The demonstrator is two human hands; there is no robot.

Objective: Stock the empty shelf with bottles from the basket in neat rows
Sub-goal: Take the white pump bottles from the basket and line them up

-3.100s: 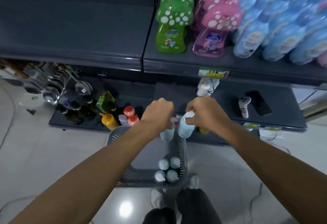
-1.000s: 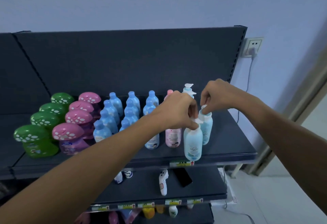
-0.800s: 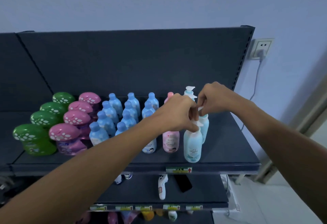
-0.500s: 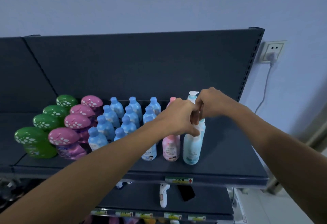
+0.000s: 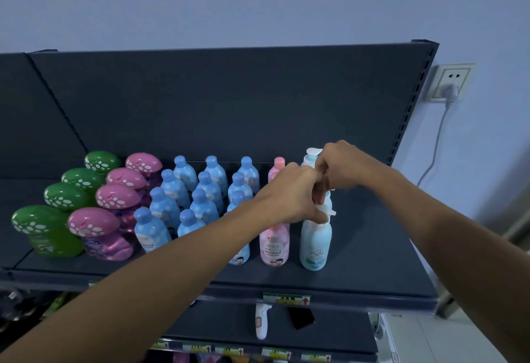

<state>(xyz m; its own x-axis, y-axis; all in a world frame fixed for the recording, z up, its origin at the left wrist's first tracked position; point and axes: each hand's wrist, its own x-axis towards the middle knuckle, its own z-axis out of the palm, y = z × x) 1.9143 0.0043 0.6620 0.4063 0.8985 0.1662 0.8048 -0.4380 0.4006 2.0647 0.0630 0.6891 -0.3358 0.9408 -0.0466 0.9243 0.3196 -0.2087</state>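
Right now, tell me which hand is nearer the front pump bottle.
Left. The left hand pinches the pump head of the front pump bottle; the right hand sits farther back and higher, holding the pump bottle behind it.

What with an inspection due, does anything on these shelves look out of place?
A white handheld device and a flat black object lie loose on the lower shelf, unlike stocked goods. The bottles above stand upright in rows.

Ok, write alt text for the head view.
The left hand grips the white pump of the front pale blue plastic pump bottle on a dark metal shelf; the right hand grips the pump bottle behind. Blue, pink and green bottles stand in rows alongside.
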